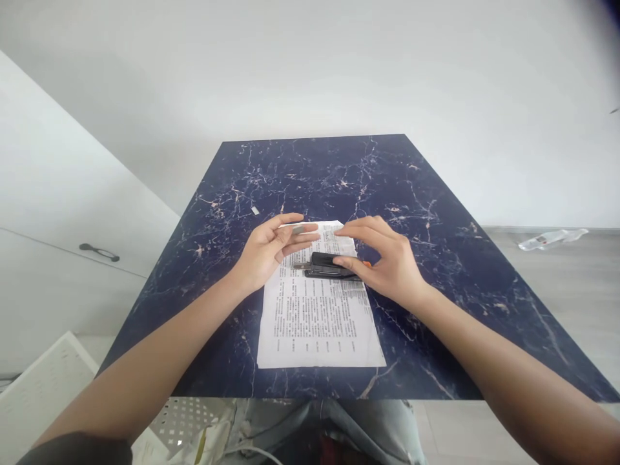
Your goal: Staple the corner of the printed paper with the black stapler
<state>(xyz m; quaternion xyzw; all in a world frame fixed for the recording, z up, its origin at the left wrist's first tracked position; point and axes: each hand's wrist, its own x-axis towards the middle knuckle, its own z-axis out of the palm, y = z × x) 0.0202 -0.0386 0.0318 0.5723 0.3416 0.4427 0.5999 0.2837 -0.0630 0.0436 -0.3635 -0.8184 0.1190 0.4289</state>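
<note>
A printed sheet of paper [317, 316] lies on the dark blue marbled table [339, 174]. A black stapler [324, 265] rests across the sheet's upper part. My right hand [387, 261] curls over the stapler's right end, with the thumb touching it and the fingers arched above. My left hand [274, 248] hovers at the paper's upper left corner and pinches a small silvery strip [299, 228] between thumb and fingers.
A tiny white scrap [255, 210] lies on the table left of the hands. A white cabinet with a dark handle [99, 252] stands at the left. A perforated white basket [58, 381] sits below left. Clear plastic packaging [552, 239] lies on the floor at right.
</note>
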